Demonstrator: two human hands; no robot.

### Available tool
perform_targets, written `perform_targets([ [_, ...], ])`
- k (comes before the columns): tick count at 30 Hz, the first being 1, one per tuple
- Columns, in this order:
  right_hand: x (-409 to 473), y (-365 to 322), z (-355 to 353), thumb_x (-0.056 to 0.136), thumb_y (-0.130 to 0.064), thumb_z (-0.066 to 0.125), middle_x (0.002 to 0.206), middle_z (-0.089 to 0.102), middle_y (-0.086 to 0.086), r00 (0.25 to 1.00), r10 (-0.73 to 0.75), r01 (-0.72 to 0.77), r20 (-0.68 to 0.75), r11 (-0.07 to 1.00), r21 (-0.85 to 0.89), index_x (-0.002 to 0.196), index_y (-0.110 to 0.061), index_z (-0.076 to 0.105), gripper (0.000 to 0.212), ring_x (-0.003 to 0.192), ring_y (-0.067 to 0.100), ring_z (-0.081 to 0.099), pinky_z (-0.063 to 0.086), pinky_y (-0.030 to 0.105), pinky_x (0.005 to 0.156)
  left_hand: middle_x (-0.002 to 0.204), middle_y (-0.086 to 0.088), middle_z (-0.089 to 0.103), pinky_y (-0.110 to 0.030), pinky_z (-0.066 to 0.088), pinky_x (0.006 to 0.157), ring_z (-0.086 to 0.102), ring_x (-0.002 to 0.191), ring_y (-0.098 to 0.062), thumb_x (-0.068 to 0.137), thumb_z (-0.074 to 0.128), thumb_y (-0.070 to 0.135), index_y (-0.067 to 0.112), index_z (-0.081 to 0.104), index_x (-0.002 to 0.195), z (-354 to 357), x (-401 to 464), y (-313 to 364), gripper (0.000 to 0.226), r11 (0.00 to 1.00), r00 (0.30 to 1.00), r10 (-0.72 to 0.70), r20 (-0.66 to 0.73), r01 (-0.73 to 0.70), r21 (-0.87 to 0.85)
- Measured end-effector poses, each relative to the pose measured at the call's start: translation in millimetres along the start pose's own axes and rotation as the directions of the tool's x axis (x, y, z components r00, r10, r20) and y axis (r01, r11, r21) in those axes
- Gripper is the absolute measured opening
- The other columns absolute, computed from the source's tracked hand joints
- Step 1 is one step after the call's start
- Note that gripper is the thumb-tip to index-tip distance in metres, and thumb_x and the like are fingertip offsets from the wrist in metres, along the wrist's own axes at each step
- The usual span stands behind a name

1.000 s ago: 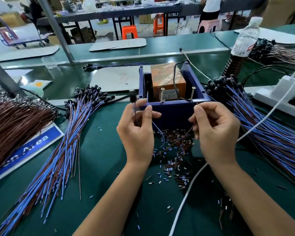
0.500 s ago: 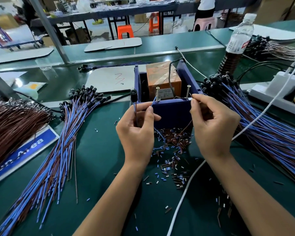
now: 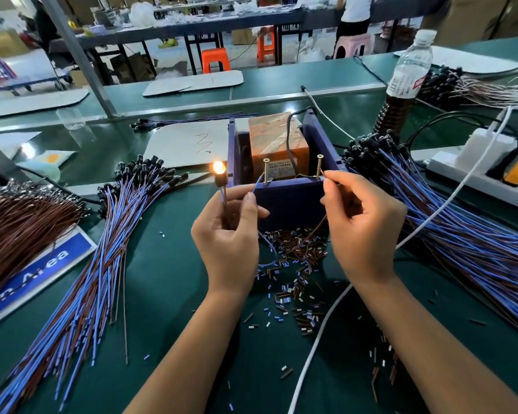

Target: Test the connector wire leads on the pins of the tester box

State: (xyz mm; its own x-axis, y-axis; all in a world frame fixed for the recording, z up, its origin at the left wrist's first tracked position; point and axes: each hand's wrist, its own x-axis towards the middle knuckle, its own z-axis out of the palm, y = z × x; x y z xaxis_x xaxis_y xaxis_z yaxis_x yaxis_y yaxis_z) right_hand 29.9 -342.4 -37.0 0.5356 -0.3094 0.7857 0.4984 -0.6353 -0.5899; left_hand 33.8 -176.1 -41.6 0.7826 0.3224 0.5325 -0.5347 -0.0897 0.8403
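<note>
The blue lead (image 3: 259, 182) is pinched in the left hand (image 3: 228, 234) against the left pin (image 3: 265, 171); the brown lead (image 3: 319, 227) is pinched by the right hand (image 3: 362, 222) at the right pin (image 3: 319, 166) of the tester box (image 3: 290, 198). The lamp (image 3: 219, 168) is lit.

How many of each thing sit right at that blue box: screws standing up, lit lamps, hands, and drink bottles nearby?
Upright screw pins: 2 (left pin, right pin)
Lit lamps: 1 (glowing lamp)
Hands: 2 (left hand, right hand)
Plastic bottles: 1 (bottle)
Total: 6
</note>
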Motion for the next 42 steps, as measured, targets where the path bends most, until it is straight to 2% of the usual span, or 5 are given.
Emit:
perform_targets([
  [14, 7.9, 20.0, -112.5, 0.100, -0.016, 0.065, 0.072, 0.069, -0.003, 0.968, 0.108, -0.122, -0.227, 0.991, -0.047, 0.112, -0.015, 0.070, 0.013, 0.062, 0.015, 0.066, 0.053, 0.031, 0.058, 0.069, 0.004, 0.075, -0.022, 0.053, 0.058, 0.067, 0.060, -0.015, 0.098, 0.064, 0.014, 0.022, 0.074, 0.091, 100.1, -26.2, 66.8, 0.015, 0.988, 0.922, -0.146, 0.359, 0.153, 0.010],
  [20, 18.7, 47.3, -194.2, 0.093, -0.011, 0.059, 0.062, 0.055, -0.007, 0.897, 0.116, -0.238, -0.427, 0.939, -0.247, 0.103, -0.017, 0.066, 0.014, 0.053, 0.011, 0.051, 0.039, 0.021, 0.055, 0.078, -0.005, 0.078, -0.026, 0.040, 0.048, 0.050, 0.042, -0.010, 0.108, 0.049, 0.032, 0.016, 0.073, 0.089, 191.9, -57.2, 77.6, 0.035, 0.843, 0.441, -0.507, 0.741, 0.434, 0.318],
  [25, 25.1, 61.8, -235.8, 0.099, -0.027, 0.058, 0.071, 0.059, -0.002, 0.922, 0.107, -0.284, -0.372, 0.841, -0.462, 0.098, -0.017, 0.066, 0.013, 0.062, 0.019, 0.054, 0.041, 0.032, 0.063, 0.068, -0.005, 0.062, -0.013, 0.020, 0.031, 0.033, 0.031, -0.002, 0.111, 0.029, 0.014, 0.008, 0.054, 0.088, 261.4, -76.3, 81.1, 0.035, 0.195, -0.089, -0.605, 0.791, 0.947, 0.256],
  [36, 43.8, 61.9, -213.4, 0.102, -0.029, 0.065, 0.076, 0.072, -0.009, 0.864, 0.381, -0.202, 0.328, 0.861, -0.467, 0.124, -0.025, 0.064, 0.023, 0.071, 0.005, 0.066, 0.051, 0.029, 0.074, 0.083, -0.012, 0.056, -0.016, 0.045, 0.052, 0.053, 0.060, -0.011, 0.109, 0.041, 0.009, 0.007, 0.056, 0.091, 274.4, -34.1, 71.0, 0.023, 0.087, 0.308, -0.758, 0.574, 0.921, -0.379],
  [42, 54.6, 63.5, -200.3, 0.099, -0.025, 0.069, 0.087, 0.076, 0.003, 0.903, 0.312, -0.086, 0.296, 0.805, -0.586, 0.102, -0.019, 0.080, 0.013, 0.082, 0.024, 0.068, 0.058, 0.042, 0.077, 0.074, 0.002, 0.067, -0.030, 0.050, 0.072, 0.062, 0.071, -0.019, 0.105, 0.055, 0.037, 0.020, 0.069, 0.070, 245.5, -2.6, 52.4, 0.041, 0.856, 0.815, -0.503, 0.287, 0.422, 0.298],
])
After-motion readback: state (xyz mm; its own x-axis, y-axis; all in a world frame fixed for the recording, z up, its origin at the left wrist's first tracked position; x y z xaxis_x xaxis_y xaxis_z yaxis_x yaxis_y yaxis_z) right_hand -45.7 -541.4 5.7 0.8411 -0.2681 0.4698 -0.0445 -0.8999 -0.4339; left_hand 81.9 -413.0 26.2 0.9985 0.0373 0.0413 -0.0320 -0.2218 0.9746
